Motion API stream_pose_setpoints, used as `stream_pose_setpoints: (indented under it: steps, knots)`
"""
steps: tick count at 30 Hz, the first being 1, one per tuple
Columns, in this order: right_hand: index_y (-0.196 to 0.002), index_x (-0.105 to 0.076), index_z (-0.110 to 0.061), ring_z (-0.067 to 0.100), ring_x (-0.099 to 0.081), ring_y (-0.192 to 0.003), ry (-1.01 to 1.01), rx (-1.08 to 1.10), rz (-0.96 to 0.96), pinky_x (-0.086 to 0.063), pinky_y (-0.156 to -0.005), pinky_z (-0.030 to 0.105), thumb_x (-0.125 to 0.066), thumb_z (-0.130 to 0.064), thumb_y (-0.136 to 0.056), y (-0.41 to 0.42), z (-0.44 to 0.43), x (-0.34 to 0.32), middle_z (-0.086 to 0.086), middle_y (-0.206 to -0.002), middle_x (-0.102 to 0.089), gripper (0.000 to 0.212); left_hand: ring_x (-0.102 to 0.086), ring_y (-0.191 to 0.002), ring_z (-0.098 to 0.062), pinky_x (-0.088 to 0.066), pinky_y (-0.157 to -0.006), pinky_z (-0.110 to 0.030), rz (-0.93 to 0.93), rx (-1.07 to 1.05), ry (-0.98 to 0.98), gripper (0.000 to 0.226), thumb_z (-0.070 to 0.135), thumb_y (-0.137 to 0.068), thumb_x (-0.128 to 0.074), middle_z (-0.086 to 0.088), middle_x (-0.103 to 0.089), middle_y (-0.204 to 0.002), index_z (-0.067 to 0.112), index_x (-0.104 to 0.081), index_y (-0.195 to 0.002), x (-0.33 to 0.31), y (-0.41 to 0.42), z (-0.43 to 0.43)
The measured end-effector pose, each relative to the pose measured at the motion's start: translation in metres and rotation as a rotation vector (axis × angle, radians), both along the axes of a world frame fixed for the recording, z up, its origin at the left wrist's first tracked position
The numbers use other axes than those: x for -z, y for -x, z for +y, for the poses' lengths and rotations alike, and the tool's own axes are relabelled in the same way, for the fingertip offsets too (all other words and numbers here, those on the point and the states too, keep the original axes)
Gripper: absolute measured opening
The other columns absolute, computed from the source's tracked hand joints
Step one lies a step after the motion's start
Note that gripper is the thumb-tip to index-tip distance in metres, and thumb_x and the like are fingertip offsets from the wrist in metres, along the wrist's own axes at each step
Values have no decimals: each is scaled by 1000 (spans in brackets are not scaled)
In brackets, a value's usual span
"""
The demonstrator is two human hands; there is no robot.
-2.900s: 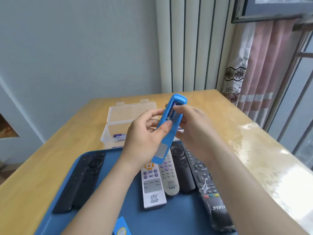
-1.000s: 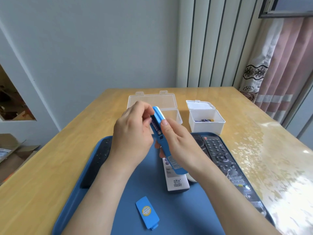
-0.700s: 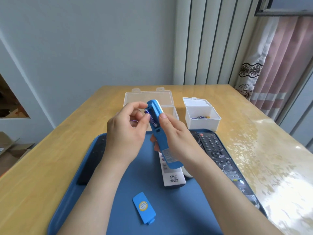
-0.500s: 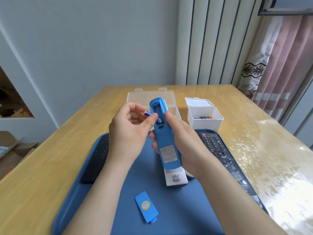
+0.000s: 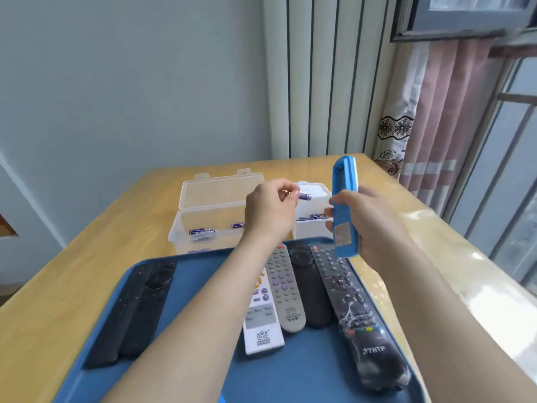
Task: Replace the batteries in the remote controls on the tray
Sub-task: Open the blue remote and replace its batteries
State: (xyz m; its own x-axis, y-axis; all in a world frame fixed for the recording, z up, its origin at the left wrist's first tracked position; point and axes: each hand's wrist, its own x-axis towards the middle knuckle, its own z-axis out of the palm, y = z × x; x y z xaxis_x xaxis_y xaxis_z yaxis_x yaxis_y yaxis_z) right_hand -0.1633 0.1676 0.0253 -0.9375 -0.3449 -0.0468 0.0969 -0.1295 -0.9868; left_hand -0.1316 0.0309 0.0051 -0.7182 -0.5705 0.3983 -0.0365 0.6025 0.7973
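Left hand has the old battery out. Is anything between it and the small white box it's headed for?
Nothing visible blocks it. The left hand pinches the battery in the air right above the open white box, which has no lid over it. The blue remote, in the right hand, stands just to the right of that path.

A pink curtain [image 5: 441,117] is hanging at two o'clock beside the window [image 5: 511,175]; a wooden table [image 5: 87,274] is spreading below a grey wall [image 5: 130,82].

We find six remotes lying on the blue plastic tray [image 5: 200,266]; behind it stand the clear lidded box [image 5: 203,219] left, white box [image 5: 308,231] right.
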Motion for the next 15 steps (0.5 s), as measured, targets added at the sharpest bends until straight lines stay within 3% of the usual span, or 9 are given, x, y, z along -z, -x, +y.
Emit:
stream_pose_setpoints:
  steps: [2,4,6,10,15]
  knots:
    - [-92,-55,-15,18,-59,-76,-24,4,16,-51,-69,36,-52,-3,-91,6,3,2,8,-86,-54,12,-64,-94,-18,-51,-88,-27,-114,18,67,20,16,-93,-56,0,-72,-104,24,-73,-100,5,11,1]
    - [-93,-56,-16,18,-59,-77,-48,-7,31,-53,-70,36,-53,-4,-92,11,4,4,9,-88,-54,12,-63,-102,-16,-46,-91,-23,-136,13,98,26,12,-94,-52,1,-70,-112,23,-73,-103,3,11,-2]
    - [-93,-56,-20,18,-59,-79,-58,-44,33,-55,-72,36,-53,-5,-92,11,0,5,9,-91,-55,15,-64,-96,-13,-49,-89,-24,-102,-14,105,28,9,-92,-51,4,-72,-104,23,-74,-96,-2,-2,-16]
    - [-106,-56,-17,19,-60,-83,-126,-147,98,-56,-67,30,-56,-7,-92,6,-18,4,9,-96,-58,18,-63,-63,-10,-57,-74,-30,-87,-83,7,34,3,-88,-47,8,-71,-78,27,-69,-78,-15,-35,-68]
    - [-105,-56,-17,21,-57,-75,-255,-201,214,-56,-66,31,-58,-11,-90,-8,-55,1,8,-87,-58,16,-66,-74,-14,-56,-78,-31,-348,-116,58,29,6,-86,-51,7,-73,-76,25,-70,-77,-9,-54,-115]
